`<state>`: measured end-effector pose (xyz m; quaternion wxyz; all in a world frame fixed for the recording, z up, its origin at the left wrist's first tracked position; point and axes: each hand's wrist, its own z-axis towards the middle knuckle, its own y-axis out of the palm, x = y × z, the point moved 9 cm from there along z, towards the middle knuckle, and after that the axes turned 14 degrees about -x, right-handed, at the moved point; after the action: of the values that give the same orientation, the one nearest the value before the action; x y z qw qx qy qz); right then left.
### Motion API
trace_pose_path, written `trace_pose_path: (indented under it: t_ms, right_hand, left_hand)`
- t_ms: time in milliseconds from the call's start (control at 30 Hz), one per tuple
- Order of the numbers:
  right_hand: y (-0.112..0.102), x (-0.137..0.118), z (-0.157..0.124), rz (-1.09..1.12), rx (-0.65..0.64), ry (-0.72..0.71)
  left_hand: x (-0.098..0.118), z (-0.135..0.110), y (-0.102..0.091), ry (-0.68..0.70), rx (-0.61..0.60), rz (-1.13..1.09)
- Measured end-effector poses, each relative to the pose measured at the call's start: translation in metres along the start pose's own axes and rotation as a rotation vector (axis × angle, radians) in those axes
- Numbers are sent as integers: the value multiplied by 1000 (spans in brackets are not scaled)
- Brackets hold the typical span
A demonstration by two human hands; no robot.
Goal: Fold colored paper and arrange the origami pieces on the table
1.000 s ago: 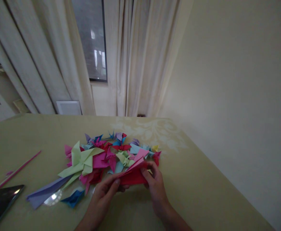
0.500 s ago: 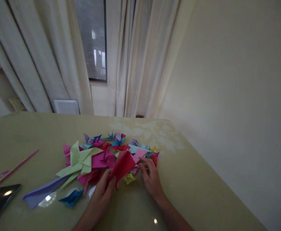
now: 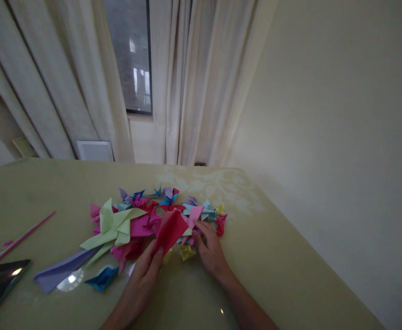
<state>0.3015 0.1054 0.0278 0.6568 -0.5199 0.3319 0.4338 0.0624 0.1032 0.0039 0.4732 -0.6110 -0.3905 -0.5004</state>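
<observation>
My left hand (image 3: pixel 148 266) pinches a red folded paper (image 3: pixel 170 229) by its lower end, thumb on top. The wide end of the red paper points up and away over the pile. In my right hand (image 3: pixel 210 250), the fingertips are closed on a small pink folded paper (image 3: pixel 194 215) beside the red one. A heap of origami pieces lies just beyond both hands, with a large pale green folded piece (image 3: pixel 120 224) at its left. Below my right fingers sits a yellow folded piece (image 3: pixel 187 252). The undersides of both held papers are hidden.
A purple paper plane (image 3: pixel 63 270) and a blue folded piece (image 3: pixel 102 278) lie left of my left arm. Farther left are a dark tablet-like device (image 3: pixel 3 284) and a thin pink stick (image 3: pixel 29 236). A wall (image 3: pixel 342 160) borders the table (image 3: pixel 273 275) at the right.
My right hand has moved slightly left, bringing the pink paper closer to the red one. The red paper has shifted a little left and turned in my left hand.
</observation>
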Motion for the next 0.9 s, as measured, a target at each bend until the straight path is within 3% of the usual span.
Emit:
trace_pose_path:
  t_ms: [100,200,267,333,400,533,733,900]
  right_hand:
    - [-21,-21,-13,-32,110,-83]
    - [-59,-43,-34,-55,363,-207]
    - [-84,-49,-45,9,537,-254]
    - [-101,-43,-47,175,631,-235]
    - [-103,-31,-40,417,614,-175]
    - [-77,-19,-23,744,416,-74]
    - [-38,-24,-20,656,187,-36]
    - [-29,-24,-20,579,133,-33]
  left_hand:
    - [10,0,4,46,-45,8]
    - [13,-1,7,62,-64,18]
    - [8,-1,11,34,-95,5]
    - [1,-1,16,-14,-137,-6]
    - [-5,-3,20,-58,-172,3]
    - [-14,-7,24,-137,-222,26]
    - [-16,-13,30,-231,-316,38]
    - [-2,-17,36,-180,-358,86]
